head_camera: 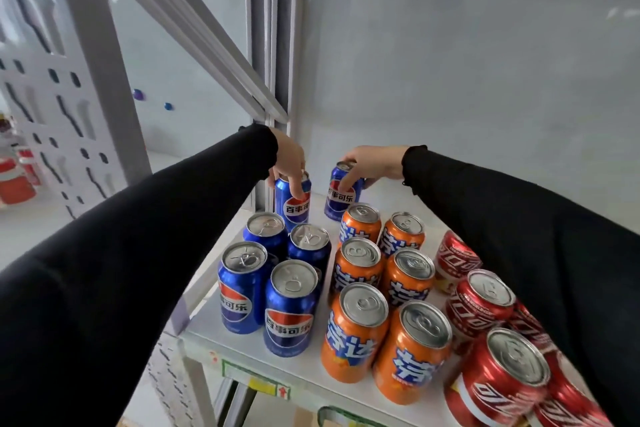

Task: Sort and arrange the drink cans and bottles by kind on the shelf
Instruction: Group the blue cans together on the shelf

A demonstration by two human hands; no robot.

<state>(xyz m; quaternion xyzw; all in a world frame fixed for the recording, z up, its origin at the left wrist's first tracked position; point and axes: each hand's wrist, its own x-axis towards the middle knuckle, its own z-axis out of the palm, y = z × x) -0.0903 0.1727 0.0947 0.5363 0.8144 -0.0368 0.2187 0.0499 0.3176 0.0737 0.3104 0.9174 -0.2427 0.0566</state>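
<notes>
On the white shelf (242, 343) the cans stand grouped by colour. Blue cola cans (289, 308) fill the left, orange soda cans (356, 333) the middle, red cola cans (498, 378) the right. My left hand (289, 163) grips the top of a blue can (294, 204) at the back of the blue group. My right hand (370, 163) grips a second blue can (341, 198) just behind the orange rows, tilted slightly. Both arms wear black sleeves.
A grey upright post (273, 45) and a slanted bar (194, 24) rise behind the cans. A white perforated panel (45, 87) stands at the left, with red-and-white items (17, 180) beyond it. The shelf's back wall (467, 80) is bare grey.
</notes>
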